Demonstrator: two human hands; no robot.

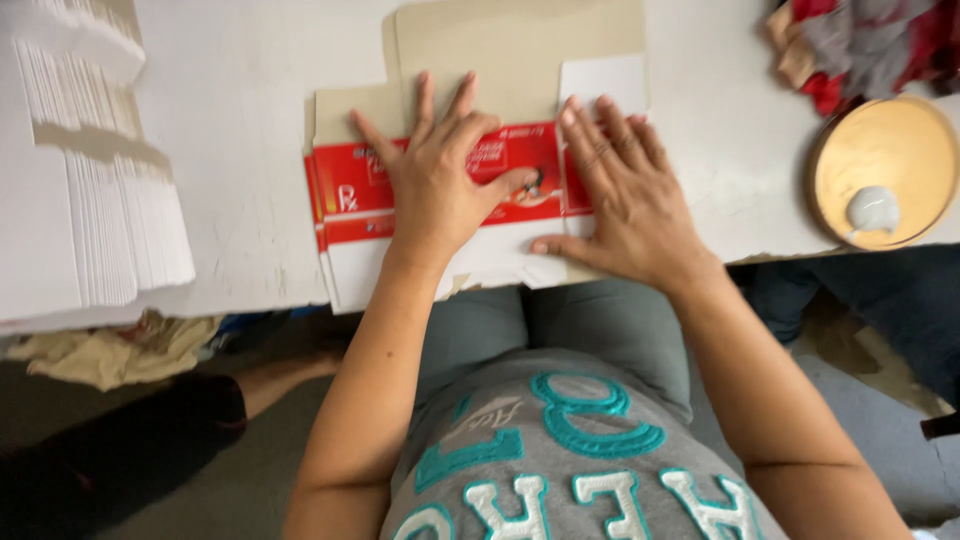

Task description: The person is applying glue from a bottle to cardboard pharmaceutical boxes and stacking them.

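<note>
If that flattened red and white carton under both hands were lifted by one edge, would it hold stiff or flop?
The flattened carton looks like thin card, so it would probably bend along its creases. Its flaps would likely droop. It seems light; the left hand and right hand press it flat.

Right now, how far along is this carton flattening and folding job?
Done: a stack of flat white blanks sits at the table's left side. In hand: the left hand and right hand both press flat on one red and white carton blank, which lies unfolded with brown flaps spread. Left: this blank is not yet shaped. A round wooden dish with white paste sits at the right.
</note>
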